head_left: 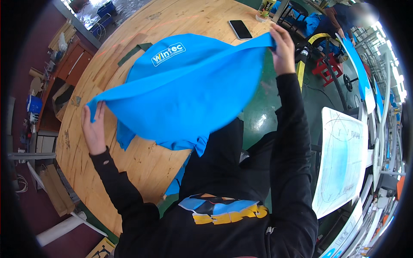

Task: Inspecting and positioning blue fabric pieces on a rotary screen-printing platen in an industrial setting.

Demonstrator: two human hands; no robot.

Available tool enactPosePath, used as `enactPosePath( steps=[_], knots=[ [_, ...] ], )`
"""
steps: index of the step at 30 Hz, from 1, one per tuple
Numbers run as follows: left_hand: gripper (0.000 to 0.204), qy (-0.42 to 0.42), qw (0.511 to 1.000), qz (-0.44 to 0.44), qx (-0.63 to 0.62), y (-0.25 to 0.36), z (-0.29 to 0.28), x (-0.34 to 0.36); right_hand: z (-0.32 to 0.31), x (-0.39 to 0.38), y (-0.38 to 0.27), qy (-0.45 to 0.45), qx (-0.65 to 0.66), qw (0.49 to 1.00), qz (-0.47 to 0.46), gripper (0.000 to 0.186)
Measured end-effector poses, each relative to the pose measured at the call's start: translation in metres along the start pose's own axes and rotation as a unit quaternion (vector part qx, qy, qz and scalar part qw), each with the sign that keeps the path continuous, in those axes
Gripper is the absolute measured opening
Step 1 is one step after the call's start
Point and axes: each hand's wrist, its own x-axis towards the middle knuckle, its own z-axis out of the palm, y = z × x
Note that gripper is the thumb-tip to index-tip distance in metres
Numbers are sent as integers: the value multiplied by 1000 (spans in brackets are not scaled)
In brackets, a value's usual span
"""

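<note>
Table edge [97, 180], cloth [180, 103] overhanging, hands [94, 132] [283, 51] apart

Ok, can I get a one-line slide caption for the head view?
Left hand and right hand hold up a blue cloth between them beside a wooden table bearing a phone.

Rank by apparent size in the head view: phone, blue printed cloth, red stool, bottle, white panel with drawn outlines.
1. Blue printed cloth
2. White panel with drawn outlines
3. Red stool
4. Phone and bottle: too alike to rank; the picture's edge region cuts off the bottle's top.
</note>
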Motion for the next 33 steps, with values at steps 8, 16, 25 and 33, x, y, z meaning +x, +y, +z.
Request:
enactPosePath(
  steps=[8,16,25,33],
  knots=[
    [29,-18,955,220,197,19,21,30,11,70,9,-45,62,974,-214,20],
    [24,124,941,-9,316,-54,-62,-16,-31,10,124,-43,-208,977,-6,12],
    [22,99,902,-20,419,-52,-53,-35,-28,0,113,-53,-217,974,-18,12],
    [25,93,896,-4,434,-56,-32,-44,-52,24,119,-35,-281,959,-33,10]
  ],
)
